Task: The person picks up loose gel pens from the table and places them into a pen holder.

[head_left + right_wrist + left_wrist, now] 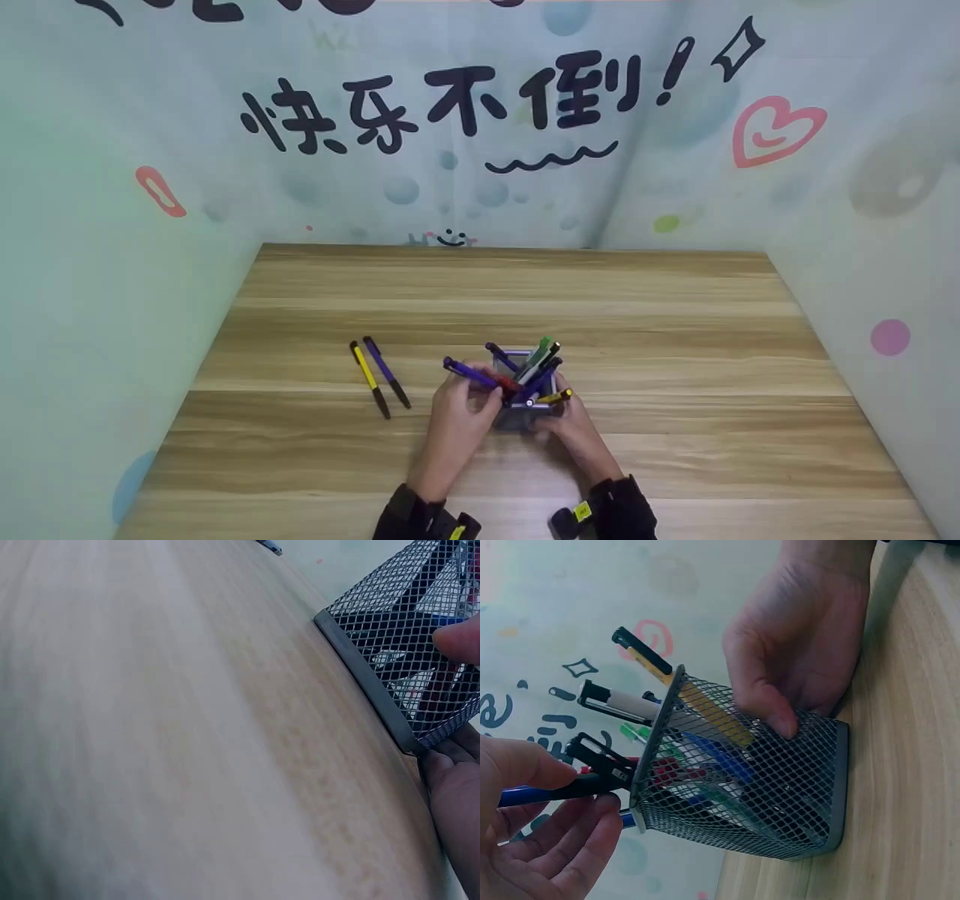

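Observation:
A square black mesh pen holder [517, 420] stands on the table, filled with several pens. My right hand [576, 431] grips its right side, the thumb pressed on the mesh in the left wrist view. Between thumb and fingers my left hand [454, 412] pinches a blue-purple pen [471, 373], slanted at the holder's left rim. Its black part [589, 786] lies beside the rim. Out of the holder lean a green pen [540, 351], a yellow pen [641, 654] with a black end, and a white one [619, 703].
To the left on the wooden table [675, 322] lie a yellow-and-black pen [369, 379] and a purple-and-black pen [386, 371], side by side. A printed cloth [450, 187] hangs behind the table's back edge, and pale walls flank both sides.

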### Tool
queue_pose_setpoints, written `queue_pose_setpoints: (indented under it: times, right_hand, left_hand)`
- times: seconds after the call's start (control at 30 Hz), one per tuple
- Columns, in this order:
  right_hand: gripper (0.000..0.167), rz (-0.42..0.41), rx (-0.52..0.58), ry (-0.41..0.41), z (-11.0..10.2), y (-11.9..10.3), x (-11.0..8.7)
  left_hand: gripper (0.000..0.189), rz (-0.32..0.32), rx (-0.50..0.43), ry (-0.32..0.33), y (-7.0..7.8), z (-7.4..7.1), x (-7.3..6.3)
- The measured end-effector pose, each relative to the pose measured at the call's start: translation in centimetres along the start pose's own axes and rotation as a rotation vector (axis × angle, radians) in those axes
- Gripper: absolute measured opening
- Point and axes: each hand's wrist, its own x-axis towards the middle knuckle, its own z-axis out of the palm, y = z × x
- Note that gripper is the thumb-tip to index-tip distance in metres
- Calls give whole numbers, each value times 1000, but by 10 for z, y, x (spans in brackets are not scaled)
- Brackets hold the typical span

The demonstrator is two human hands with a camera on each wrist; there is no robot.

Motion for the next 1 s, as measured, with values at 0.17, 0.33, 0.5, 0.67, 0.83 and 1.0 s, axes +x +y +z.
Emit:
queue_pose_setpoints:
  times: [0.17, 0.33, 0.5, 0.67, 0.83, 1.0]
  right_hand:
    - [89, 1, -8, 4, 1, -1, 0]
    - [89, 14, 3, 9, 0, -2, -1]
    - [89, 24, -6, 25, 0, -2, -1]
    - [88, 31, -26, 31, 1, -2, -2]
    - [86, 32, -8, 21, 0, -2, -3]
    - [86, 32, 26, 11, 0, -2, -2]
  left_hand:
    - [22, -44, 8, -19, 1, -1, 0]
    - [20, -15, 22, 3, 3, -4, -2]
    - [18, 56, 62, 30, 5, -6, -3]
    - [30, 36, 102, 81, 9, -9, -4]
    - [37, -7, -81, 122, 15, -12, -4]
    - [28, 13, -217, 115, 17, -14, -4]
